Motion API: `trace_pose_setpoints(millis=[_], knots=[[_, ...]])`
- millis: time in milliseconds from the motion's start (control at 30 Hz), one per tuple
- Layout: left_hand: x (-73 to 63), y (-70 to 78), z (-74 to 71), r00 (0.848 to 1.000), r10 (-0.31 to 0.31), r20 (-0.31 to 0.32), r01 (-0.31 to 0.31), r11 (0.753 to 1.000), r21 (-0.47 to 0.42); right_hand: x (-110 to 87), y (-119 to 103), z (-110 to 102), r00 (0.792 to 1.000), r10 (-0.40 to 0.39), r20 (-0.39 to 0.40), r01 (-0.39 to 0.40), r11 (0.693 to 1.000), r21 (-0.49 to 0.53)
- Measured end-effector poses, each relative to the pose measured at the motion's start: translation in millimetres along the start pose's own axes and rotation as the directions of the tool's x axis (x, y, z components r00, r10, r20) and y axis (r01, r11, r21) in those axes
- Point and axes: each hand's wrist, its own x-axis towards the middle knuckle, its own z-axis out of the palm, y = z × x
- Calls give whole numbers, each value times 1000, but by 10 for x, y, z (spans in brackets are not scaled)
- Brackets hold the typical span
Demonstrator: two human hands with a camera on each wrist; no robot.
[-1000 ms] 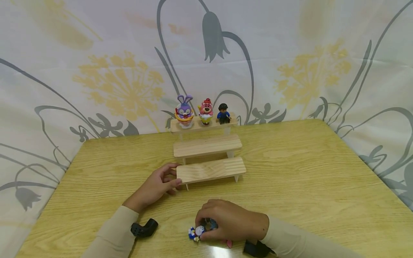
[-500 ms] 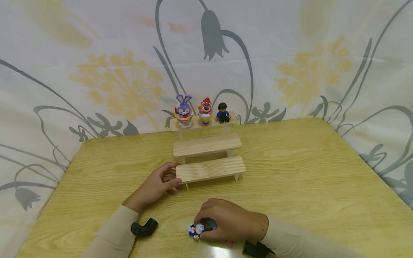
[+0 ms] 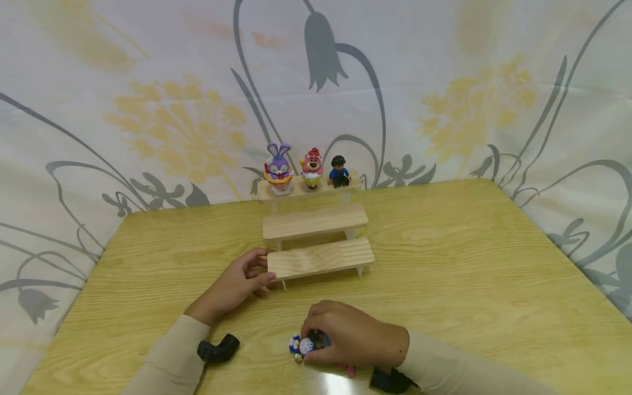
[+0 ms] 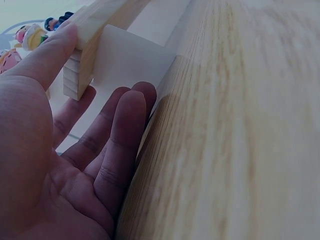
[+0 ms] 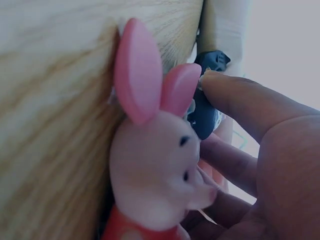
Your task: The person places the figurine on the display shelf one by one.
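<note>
My left hand [image 3: 236,286] holds the left end of the lowest step [image 3: 321,259] of a three-tier wooden display stand. In the left wrist view the thumb lies along the board's end [image 4: 77,75], with fingers below it. On the table in front, my right hand [image 3: 355,334] pinches a small blue-and-white toy figurine [image 3: 306,345] between thumb and fingers; a dark blue-grey part shows inside the grip. Beneath the hand lies a pink pig figurine [image 5: 150,170] with long ears and a red top, mostly hidden in the head view.
A purple rabbit figurine [image 3: 279,170], a pink bear figurine [image 3: 312,169] and a toy figure in blue [image 3: 339,171] stand on the top step. Black wrist devices [image 3: 219,349] are on both forearms. A floral cloth [image 3: 148,109] hangs behind the wooden table [image 3: 469,263].
The view has shifted slightly. My right hand, still holding the figurine, has shifted a little; my left hand stays at the lowest step.
</note>
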Motion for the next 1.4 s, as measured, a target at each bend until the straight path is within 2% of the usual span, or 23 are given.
trace_pose_setpoints(millis=[400, 733, 1067, 1400], knots=[[-5, 18, 0, 1000, 13, 5, -13, 1000, -6, 11, 5, -31, 999, -31, -37, 34, 995, 93], [-22, 15, -12, 1000, 17, -3, -17, 1000, -1, 12, 4, -139, 994, -39, -104, 64, 966, 251], [-11, 13, 3, 1000, 20, 0, -20, 1000, 2, -17, 25, -215, 984, -20, -176, 62, 969, 241], [-7, 5, 2, 1000, 16, 2, -16, 1000, 8, -47, 65, -257, 950, -50, -310, 128, 964, 235]])
